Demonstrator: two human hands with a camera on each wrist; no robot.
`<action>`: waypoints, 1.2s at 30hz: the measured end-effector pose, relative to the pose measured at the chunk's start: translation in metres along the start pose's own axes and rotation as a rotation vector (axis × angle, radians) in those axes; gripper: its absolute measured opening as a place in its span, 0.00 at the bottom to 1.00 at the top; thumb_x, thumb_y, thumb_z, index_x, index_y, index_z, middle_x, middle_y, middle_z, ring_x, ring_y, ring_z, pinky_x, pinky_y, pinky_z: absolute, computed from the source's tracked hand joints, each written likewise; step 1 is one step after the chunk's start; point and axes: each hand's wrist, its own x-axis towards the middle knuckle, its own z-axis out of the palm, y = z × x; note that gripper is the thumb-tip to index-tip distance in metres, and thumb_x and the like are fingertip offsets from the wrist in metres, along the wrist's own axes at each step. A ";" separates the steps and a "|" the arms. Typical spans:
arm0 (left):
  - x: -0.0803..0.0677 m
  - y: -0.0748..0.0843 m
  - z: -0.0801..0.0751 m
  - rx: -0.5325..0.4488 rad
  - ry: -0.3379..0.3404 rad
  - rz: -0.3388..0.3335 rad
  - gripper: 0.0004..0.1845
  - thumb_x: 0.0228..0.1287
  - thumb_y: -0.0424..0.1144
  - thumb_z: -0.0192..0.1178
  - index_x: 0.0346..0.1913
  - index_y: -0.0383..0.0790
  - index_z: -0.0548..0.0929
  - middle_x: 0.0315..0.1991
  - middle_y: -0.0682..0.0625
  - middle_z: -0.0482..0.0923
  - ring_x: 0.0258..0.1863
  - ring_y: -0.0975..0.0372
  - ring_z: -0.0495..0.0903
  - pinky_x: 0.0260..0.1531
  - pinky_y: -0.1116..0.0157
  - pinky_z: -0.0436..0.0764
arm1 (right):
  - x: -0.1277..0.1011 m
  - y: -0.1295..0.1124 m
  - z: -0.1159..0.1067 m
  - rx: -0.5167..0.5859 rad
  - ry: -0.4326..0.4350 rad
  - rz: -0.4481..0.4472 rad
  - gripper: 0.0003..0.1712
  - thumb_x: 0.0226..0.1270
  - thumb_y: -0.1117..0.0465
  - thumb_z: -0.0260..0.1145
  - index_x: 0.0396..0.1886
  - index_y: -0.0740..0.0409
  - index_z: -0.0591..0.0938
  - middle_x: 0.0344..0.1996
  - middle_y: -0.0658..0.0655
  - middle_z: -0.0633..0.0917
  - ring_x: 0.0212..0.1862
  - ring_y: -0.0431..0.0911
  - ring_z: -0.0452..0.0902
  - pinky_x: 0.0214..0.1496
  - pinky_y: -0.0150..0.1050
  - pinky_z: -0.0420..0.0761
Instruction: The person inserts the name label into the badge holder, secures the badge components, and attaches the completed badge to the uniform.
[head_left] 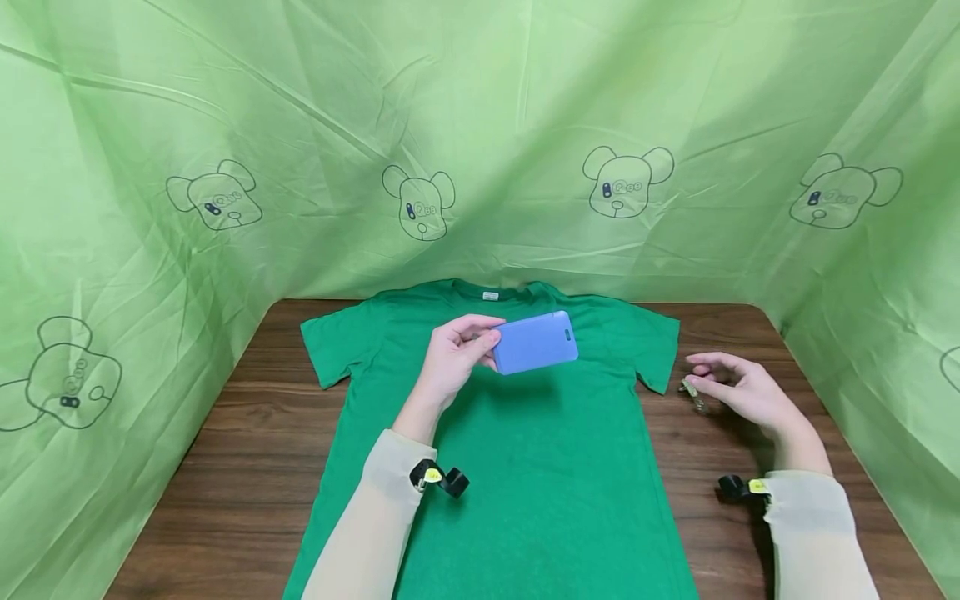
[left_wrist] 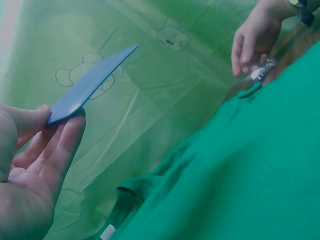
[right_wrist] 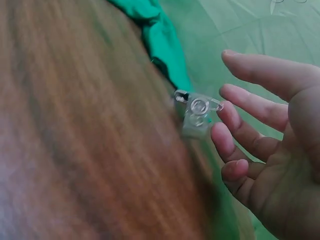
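My left hand [head_left: 455,348] pinches one short end of a flat blue badge holder [head_left: 535,342], thumb on one face and fingers on the other. A dark slot shows at its far end. It is held above a green T-shirt [head_left: 547,467], tilted upward in the left wrist view. At the right, my right hand [head_left: 738,387] hovers over the table with thumb and fingers apart. Right at its fingertips is a small clear strap badge clip [right_wrist: 198,112] with round snaps; in the right wrist view no fingers close around it.
The T-shirt lies spread on a dark wooden table [head_left: 247,467], its collar [head_left: 487,293] at the far edge. Pale green curtains [head_left: 510,100] with bear outlines enclose the back and sides. Each wrist carries a black camera strap [head_left: 442,477].
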 end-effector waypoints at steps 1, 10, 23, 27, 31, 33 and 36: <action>0.000 0.000 0.000 0.003 0.001 0.003 0.12 0.79 0.30 0.66 0.59 0.29 0.89 0.45 0.41 0.92 0.33 0.57 0.90 0.34 0.61 0.92 | 0.000 0.001 0.000 0.004 -0.012 0.001 0.30 0.81 0.50 0.71 0.73 0.61 0.80 0.54 0.55 0.85 0.47 0.40 0.83 0.40 0.37 0.84; 0.000 -0.001 0.001 0.016 0.002 0.012 0.12 0.79 0.31 0.67 0.59 0.29 0.89 0.45 0.41 0.91 0.32 0.57 0.90 0.32 0.62 0.92 | 0.001 0.007 0.004 0.015 -0.033 0.014 0.26 0.79 0.55 0.74 0.69 0.65 0.83 0.49 0.60 0.87 0.39 0.47 0.86 0.35 0.40 0.86; -0.001 -0.001 0.002 0.017 -0.003 0.009 0.12 0.79 0.30 0.66 0.58 0.29 0.89 0.42 0.42 0.91 0.32 0.57 0.89 0.32 0.63 0.91 | 0.002 -0.001 0.004 0.038 -0.033 -0.008 0.19 0.79 0.56 0.74 0.59 0.64 0.87 0.39 0.62 0.90 0.34 0.50 0.87 0.33 0.41 0.86; -0.001 -0.001 0.003 0.016 -0.007 0.010 0.12 0.79 0.29 0.66 0.58 0.29 0.89 0.43 0.42 0.91 0.32 0.57 0.89 0.33 0.62 0.92 | 0.004 -0.014 0.004 0.055 0.017 -0.050 0.19 0.80 0.54 0.73 0.59 0.63 0.86 0.42 0.59 0.91 0.37 0.48 0.86 0.34 0.40 0.85; 0.000 -0.001 0.004 0.012 -0.011 0.012 0.12 0.79 0.30 0.66 0.58 0.29 0.89 0.43 0.42 0.91 0.32 0.57 0.89 0.33 0.62 0.92 | 0.004 -0.042 0.006 0.128 0.054 -0.116 0.16 0.80 0.59 0.72 0.58 0.65 0.84 0.44 0.55 0.91 0.43 0.46 0.88 0.41 0.36 0.86; -0.001 -0.001 0.005 0.011 -0.014 0.012 0.12 0.79 0.30 0.66 0.59 0.29 0.89 0.43 0.42 0.91 0.32 0.57 0.89 0.33 0.62 0.92 | 0.004 -0.057 0.009 0.186 0.061 -0.159 0.13 0.81 0.63 0.71 0.56 0.67 0.83 0.47 0.55 0.90 0.44 0.47 0.89 0.45 0.34 0.87; -0.001 -0.001 0.006 0.011 -0.021 0.012 0.12 0.79 0.30 0.66 0.59 0.29 0.89 0.42 0.42 0.91 0.32 0.57 0.89 0.33 0.62 0.92 | 0.004 -0.076 0.015 0.257 0.070 -0.213 0.10 0.81 0.68 0.69 0.54 0.70 0.82 0.48 0.54 0.90 0.45 0.48 0.90 0.46 0.33 0.89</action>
